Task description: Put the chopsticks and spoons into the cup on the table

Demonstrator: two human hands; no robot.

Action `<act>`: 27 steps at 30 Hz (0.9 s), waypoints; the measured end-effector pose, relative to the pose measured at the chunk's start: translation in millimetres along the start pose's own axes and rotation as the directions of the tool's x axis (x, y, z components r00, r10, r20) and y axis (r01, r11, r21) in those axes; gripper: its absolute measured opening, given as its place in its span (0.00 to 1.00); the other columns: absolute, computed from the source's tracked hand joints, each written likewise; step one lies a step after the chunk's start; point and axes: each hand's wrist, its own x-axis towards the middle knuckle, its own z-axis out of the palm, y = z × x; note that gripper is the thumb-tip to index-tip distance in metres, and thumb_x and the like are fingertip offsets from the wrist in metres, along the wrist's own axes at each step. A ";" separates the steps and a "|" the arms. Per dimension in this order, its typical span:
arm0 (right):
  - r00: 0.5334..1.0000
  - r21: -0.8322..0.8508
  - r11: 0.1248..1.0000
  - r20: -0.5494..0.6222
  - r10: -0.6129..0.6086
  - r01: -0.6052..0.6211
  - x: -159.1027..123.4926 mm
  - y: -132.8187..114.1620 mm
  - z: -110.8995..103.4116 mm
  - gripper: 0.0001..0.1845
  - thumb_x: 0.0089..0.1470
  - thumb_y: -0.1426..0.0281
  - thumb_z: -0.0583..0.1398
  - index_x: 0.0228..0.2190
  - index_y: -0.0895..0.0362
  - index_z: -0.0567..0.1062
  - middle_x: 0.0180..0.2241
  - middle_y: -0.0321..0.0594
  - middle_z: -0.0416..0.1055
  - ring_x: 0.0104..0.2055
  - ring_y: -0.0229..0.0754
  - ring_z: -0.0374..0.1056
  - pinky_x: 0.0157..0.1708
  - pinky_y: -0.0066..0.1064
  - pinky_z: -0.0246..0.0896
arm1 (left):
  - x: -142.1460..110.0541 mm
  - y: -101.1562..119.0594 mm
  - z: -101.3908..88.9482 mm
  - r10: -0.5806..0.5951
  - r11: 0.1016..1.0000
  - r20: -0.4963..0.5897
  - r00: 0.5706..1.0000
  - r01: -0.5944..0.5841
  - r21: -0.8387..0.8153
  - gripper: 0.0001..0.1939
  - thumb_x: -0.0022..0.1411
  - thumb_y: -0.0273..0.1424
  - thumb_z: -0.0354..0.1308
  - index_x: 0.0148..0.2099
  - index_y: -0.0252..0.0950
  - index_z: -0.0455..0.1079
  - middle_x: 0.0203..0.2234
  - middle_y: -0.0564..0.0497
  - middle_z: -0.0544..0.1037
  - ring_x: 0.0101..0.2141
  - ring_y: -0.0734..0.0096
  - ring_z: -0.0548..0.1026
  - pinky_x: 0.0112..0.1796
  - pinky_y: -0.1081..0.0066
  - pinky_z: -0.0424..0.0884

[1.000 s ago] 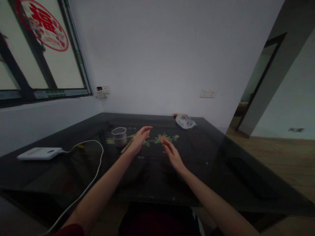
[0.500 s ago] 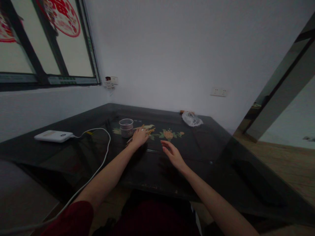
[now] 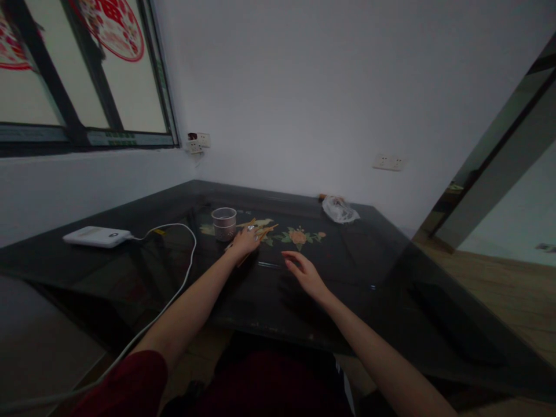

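My left hand (image 3: pixel 247 238) is closed over several thin wooden chopsticks (image 3: pixel 268 230) on the dark table. Their ends stick out past the fingers and below the palm; the part under the hand is hidden. A ring shows on one finger. Right beside this hand, on its left, a grey cup (image 3: pixel 225 226) with a pale rim stands upright. My right hand (image 3: pixel 306 274) hovers over the table to the right, thumb and fingers apart and slightly bent, with nothing in it.
The black table (image 3: pixel 304 324) has a printed flower pattern. On the left lies a white power bank (image 3: pixel 98 236) with a white cable (image 3: pixel 190 263). Towards the wall sits a clear plastic bag (image 3: pixel 339 209). A dark flat object (image 3: pixel 456 324) lies at the right.
Under my left hand the chopsticks have shifted, with ends now reaching farther out to the right and below the palm. My right hand has hardly moved.
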 end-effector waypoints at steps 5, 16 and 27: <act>1.000 -0.044 0.999 0.004 -0.012 0.012 5.6 1.0 1.8 0.17 0.55 0.62 0.55 0.44 0.55 0.71 0.45 0.44 0.69 0.46 0.42 0.66 0.40 0.33 0.64 | -1.3 2.2 -2.8 -0.046 0.999 0.021 0.999 0.045 0.025 0.29 0.61 0.45 0.47 0.61 0.42 0.56 0.56 0.40 0.63 0.52 0.50 0.67 0.50 0.58 0.62; 0.988 -0.278 0.956 0.145 -0.050 0.089 51.6 11.6 28.3 0.13 0.54 0.70 0.57 0.43 0.56 0.73 0.43 0.43 0.71 0.42 0.40 0.67 0.45 0.35 0.61 | -6.0 6.1 -9.4 -0.019 1.000 0.043 0.999 0.019 -0.012 0.28 0.59 0.42 0.50 0.60 0.39 0.59 0.55 0.35 0.64 0.52 0.46 0.67 0.48 0.54 0.63; 0.998 -0.504 0.862 0.004 0.068 -0.057 96.6 17.9 74.9 0.20 0.54 0.70 0.56 0.49 0.59 0.67 0.49 0.48 0.67 0.52 0.44 0.61 0.51 0.35 0.55 | 6.0 -8.8 -15.6 0.111 0.984 -0.009 0.994 -0.111 -0.139 0.22 0.58 0.35 0.54 0.55 0.37 0.66 0.49 0.43 0.74 0.50 0.59 0.71 0.50 0.66 0.64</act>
